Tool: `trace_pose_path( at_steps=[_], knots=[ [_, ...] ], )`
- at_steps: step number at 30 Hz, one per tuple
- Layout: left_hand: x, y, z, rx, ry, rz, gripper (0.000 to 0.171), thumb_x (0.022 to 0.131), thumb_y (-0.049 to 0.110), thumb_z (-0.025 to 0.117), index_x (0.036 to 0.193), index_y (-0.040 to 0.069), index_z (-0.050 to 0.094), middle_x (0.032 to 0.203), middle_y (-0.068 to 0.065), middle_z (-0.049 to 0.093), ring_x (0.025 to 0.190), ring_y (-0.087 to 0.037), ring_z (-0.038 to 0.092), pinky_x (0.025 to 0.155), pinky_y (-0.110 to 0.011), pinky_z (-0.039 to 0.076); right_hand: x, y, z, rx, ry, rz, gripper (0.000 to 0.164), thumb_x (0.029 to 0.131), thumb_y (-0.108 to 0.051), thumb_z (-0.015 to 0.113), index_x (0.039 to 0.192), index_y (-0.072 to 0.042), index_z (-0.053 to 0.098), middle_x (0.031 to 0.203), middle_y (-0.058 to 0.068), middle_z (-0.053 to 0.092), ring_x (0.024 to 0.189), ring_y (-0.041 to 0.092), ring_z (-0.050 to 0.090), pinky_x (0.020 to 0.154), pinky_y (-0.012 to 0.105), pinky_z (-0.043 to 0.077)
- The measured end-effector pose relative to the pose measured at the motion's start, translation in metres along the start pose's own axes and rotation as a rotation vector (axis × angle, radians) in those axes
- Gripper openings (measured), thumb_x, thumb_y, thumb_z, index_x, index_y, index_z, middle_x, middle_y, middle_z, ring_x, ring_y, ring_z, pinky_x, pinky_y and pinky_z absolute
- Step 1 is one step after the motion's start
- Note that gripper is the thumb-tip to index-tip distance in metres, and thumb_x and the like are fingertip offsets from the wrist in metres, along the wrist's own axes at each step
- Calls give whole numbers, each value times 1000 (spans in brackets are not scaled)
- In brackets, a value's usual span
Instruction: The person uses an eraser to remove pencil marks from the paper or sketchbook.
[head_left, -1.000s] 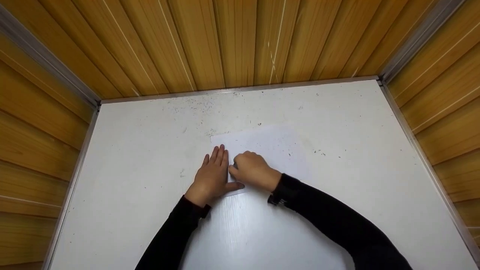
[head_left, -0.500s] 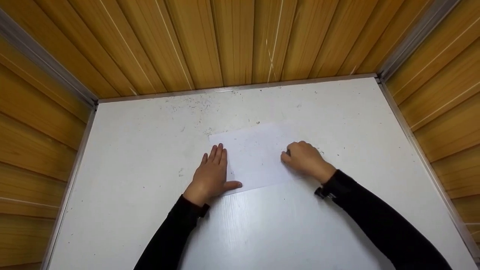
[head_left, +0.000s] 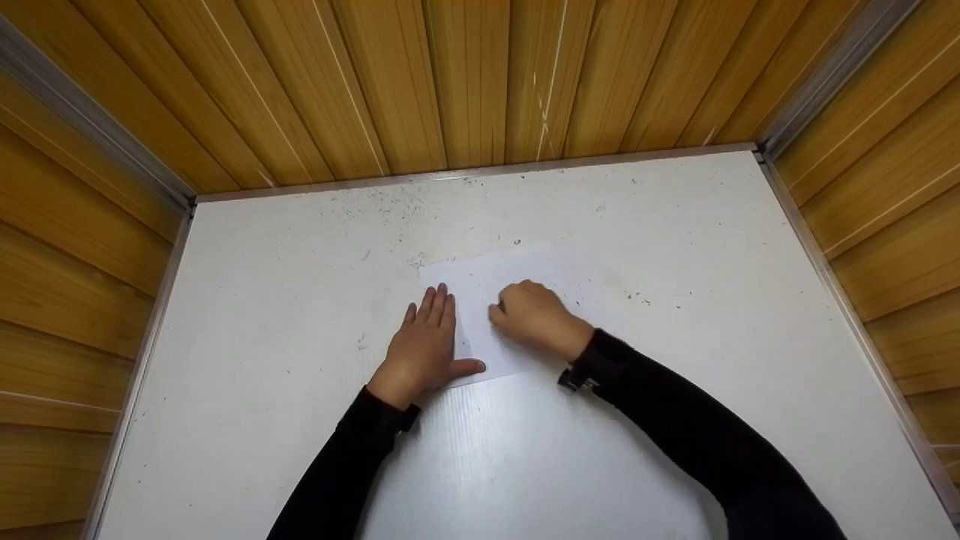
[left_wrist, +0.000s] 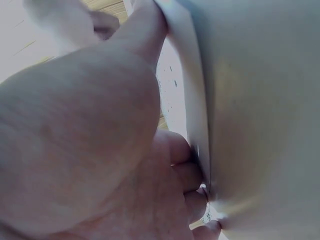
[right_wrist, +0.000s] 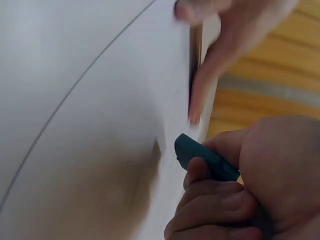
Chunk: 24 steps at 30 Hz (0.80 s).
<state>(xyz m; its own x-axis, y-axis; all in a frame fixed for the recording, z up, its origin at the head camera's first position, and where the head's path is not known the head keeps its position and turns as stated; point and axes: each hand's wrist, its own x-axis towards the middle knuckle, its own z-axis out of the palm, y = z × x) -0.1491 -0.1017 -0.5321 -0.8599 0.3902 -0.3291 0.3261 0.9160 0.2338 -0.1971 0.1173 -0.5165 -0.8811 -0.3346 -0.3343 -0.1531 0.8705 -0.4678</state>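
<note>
A white sheet of paper (head_left: 480,330) lies on the white table. My left hand (head_left: 420,349) rests on its left end, fingers straight and thumb spread along the near edge. The left wrist view shows the palm (left_wrist: 100,135) of that hand and the paper's edge (left_wrist: 192,75) lifted slightly from the table. Over the middle of the sheet, my right hand (head_left: 536,315) grips a small teal, eraser-like block (right_wrist: 202,155) between thumb and curled fingers. Its slanted end sticks out of the fist. Whether the block touches the paper cannot be told.
Dark crumbs (head_left: 390,206) are scattered on the table (head_left: 277,300), mostly behind the paper, with some more (head_left: 637,298) to its right. Wood-patterned panels (head_left: 472,82) wall in the back and both sides. Metal strips run along the table's edges.
My right hand swept from beside the left hand to the paper's right end, then came back left to the middle with the teal block. The left hand stays in place on the paper.
</note>
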Motion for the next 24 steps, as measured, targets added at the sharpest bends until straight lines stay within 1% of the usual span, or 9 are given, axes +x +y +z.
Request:
trace_pose_path(
  at_steps=[3,6,8,10,12,15,18,21,24],
  knots=[
    [0,1,-1,-17,9,8,129,93,77,73,174,-6,17,185,-24,11,175,-40,10,140,-60,19,13,-25,14,-46,-15,-57,39,109,-32,57,84,-7,73,93,14,76,89,32,71,84,51,61],
    [0,2,-2,-28,19,12,128,93,75,75,174,-6,18,185,-25,12,175,-40,11,140,-60,20,19,-28,19,-77,2,-54,37,108,-30,59,85,-5,75,96,17,77,90,33,71,84,53,62],
    [0,2,-3,-24,18,8,129,92,76,75,174,-6,18,185,-24,11,175,-40,10,140,-60,19,17,-17,14,-83,20,-38,36,106,-29,60,82,-6,73,92,16,75,84,31,68,80,51,61],
    [0,3,-3,-18,15,0,130,92,76,75,174,-6,17,185,-24,11,175,-40,10,140,-59,19,13,3,4,-82,36,-19,37,106,-29,59,78,-7,70,87,14,72,79,28,64,74,49,59],
    [0,3,-3,-15,8,-5,130,92,77,74,175,-5,15,186,-24,9,175,-39,8,140,-59,18,6,27,-7,-69,47,23,37,106,-29,58,76,-8,66,84,13,69,76,27,61,71,46,56],
    [0,3,-3,-21,4,-7,130,93,76,74,175,-5,15,186,-24,9,175,-39,8,140,-59,18,-8,64,-24,-53,65,103,37,107,-29,56,77,-8,63,85,12,66,78,27,59,72,43,53],
    [0,2,-2,-16,0,-9,129,93,77,73,175,-5,15,186,-23,9,175,-39,8,140,-59,18,-19,89,-35,-45,73,151,37,107,-30,55,79,-7,63,89,13,66,82,28,58,74,44,52],
    [0,1,-2,-13,-1,-9,129,93,77,73,175,-4,15,186,-23,9,175,-39,8,140,-59,18,-20,95,-42,-49,51,156,38,105,-27,53,71,-10,56,79,7,58,76,24,53,66,39,47],
    [-1,1,-2,-15,-3,-8,130,93,77,73,175,-5,15,186,-23,9,175,-39,8,140,-59,19,-15,81,-43,-26,16,157,42,105,-25,53,64,-17,46,68,-1,44,66,19,46,58,33,39]
  ],
)
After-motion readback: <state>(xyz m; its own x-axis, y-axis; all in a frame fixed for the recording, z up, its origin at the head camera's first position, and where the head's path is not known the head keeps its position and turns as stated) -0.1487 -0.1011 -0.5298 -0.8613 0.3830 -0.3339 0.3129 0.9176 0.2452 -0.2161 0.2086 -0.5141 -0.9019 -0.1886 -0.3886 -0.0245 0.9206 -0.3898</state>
